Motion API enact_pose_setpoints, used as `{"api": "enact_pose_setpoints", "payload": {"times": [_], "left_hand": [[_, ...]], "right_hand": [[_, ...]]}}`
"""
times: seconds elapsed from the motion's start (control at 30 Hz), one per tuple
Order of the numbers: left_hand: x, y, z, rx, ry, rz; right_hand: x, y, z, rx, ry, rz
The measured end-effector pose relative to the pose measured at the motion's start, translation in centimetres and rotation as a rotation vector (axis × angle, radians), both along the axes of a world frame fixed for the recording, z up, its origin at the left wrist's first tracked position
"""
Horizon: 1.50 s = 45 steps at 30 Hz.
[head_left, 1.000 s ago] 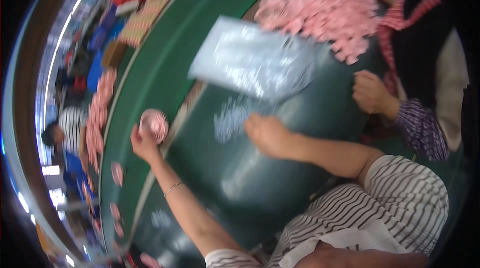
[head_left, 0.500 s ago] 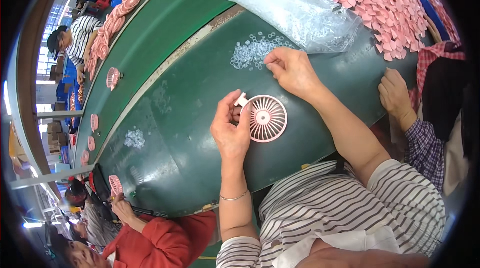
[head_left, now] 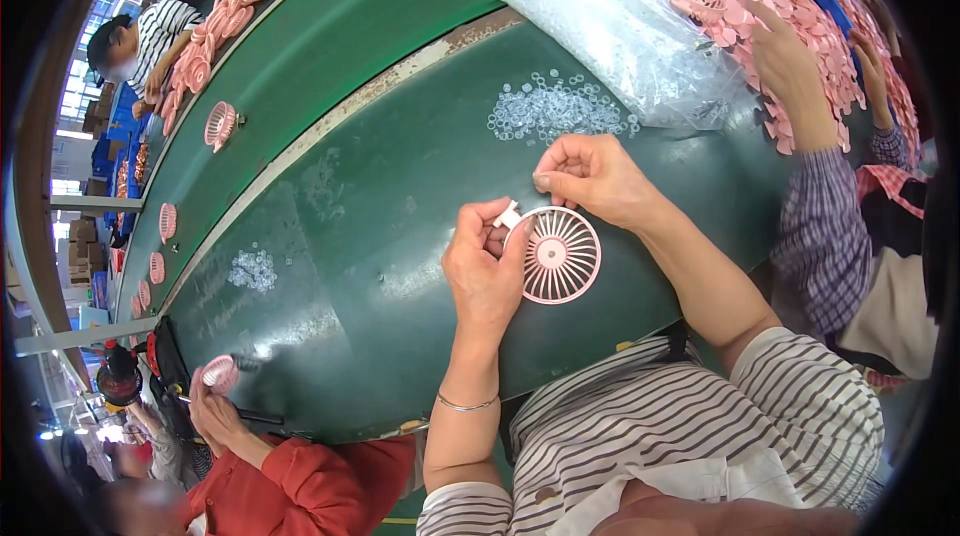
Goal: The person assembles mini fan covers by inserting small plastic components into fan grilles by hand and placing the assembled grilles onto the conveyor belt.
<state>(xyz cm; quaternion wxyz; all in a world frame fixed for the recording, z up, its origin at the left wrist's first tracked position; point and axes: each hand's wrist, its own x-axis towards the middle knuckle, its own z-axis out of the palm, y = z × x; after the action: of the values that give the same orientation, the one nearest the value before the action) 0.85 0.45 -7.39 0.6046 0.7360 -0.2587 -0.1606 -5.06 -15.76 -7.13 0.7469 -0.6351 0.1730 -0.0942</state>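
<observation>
In my left hand [head_left: 487, 266] is a pink round fan grille [head_left: 578, 274] with a short stem; thumb and fingers grip it at the stem side. Its slotted face and central hub are turned upward, above the green table [head_left: 420, 366]. My right hand [head_left: 600, 181] is closed in a pinch just beyond the grille's far rim. Whatever lies between those fingertips is too small to make out. Past the right hand spreads a pile of small clear plastic rings [head_left: 550, 108].
A clear plastic bag [head_left: 620, 31] lies behind the rings. Pink fan blades [head_left: 790, 66] are heaped at far right, where a co-worker's hand [head_left: 785, 61] reaches in. A green conveyor belt [head_left: 330, 46] carries pink grilles. At left, a red-sleeved co-worker holds another grille [head_left: 220, 374].
My right hand has drawn back from the ring pile toward the grille, fingers pinched. My left hand still holds the grille. The right-hand co-worker's hand has moved to the blades.
</observation>
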Motion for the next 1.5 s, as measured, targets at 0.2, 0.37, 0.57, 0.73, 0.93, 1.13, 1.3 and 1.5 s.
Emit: {"api": "enact_pose_setpoints", "payload": {"times": [0.2, 0.37, 0.57, 0.73, 0.93, 1.13, 1.3, 1.5], "left_hand": [[0.2, 0.1, -0.7, -0.135, 0.1, 0.028], [0.2, 0.0, -0.7, -0.144, 0.097, 0.033], [-0.1, -0.6, 0.5, -0.133, 0.192, 0.089], [0.2, -0.7, 0.8, -0.26, 0.287, 0.073], [0.6, -0.4, 0.3, -0.266, 0.26, 0.014], [0.6, -0.4, 0.2, -0.282, 0.267, 0.039], [0.4, -0.1, 0.2, -0.025, 0.081, 0.0], [0.0, -0.3, 0.1, -0.109, 0.088, -0.074]], "right_hand": [[0.3, 0.3, 0.3, 0.03, 0.022, 0.013], [0.3, 0.8, -0.1, 0.075, 0.005, 0.008], [-0.1, 2.6, -0.5, -0.419, -0.092, -0.158], [0.0, 2.3, -0.9, -0.365, -0.061, -0.165], [0.3, 2.0, -0.7, -0.049, -0.035, -0.181], [0.1, 1.2, -0.4, 0.139, -0.047, -0.113], [0.0, 0.8, -0.4, 0.124, -0.043, -0.073], [0.0, 0.6, 0.6, 0.232, 0.051, -0.036]]}}
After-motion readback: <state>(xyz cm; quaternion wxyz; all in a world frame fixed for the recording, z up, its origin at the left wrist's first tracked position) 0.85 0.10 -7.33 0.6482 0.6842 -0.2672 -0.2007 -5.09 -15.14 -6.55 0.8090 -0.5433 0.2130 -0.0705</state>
